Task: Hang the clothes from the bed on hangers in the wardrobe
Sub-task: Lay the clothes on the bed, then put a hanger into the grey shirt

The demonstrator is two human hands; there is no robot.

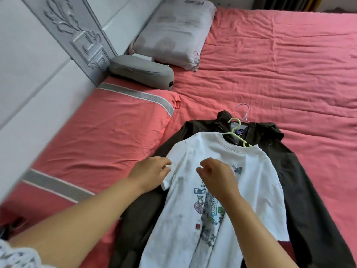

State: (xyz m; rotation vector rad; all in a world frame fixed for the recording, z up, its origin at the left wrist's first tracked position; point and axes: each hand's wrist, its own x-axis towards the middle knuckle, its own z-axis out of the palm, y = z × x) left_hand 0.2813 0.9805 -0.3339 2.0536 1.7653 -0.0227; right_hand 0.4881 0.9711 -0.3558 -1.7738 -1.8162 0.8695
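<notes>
Two garments lie stacked on the bed point(280, 60) in the single head view, in the lower centre of the frame. On top is a white T-shirt point(195, 225) with a coloured cartoon print down its front, spread flat and threaded on a pale green hanger point(238, 132) whose hook sticks out of the neckline toward the upper centre. Beneath it lies a dark olive jacket point(309, 200), its sleeves showing on either side of the shirt — a thin wire hanger point(243, 112) pokes out at its collar, just above the green one.

Both bare arms reach in from the bottom edge. The left hand point(149, 172) rests at the shirt's left sleeve, fingers loosely bent with the tips touching the sleeve's edge; whether they actually pinch the fabric cannot be told. The right hand point(216, 176) hovers over the shirt's chest, its grip relaxed and half-curled, holding nothing.

Pink rumpled sheet covers the bed. A pink pillow with grey stripes point(100, 136) fills the left middle, a small grey cushion point(141, 71) sits above it, and a pale grey pillow point(173, 33) lies at upper centre. A white padded headboard with a grey carved panel point(73, 33) runs up the left side.
</notes>
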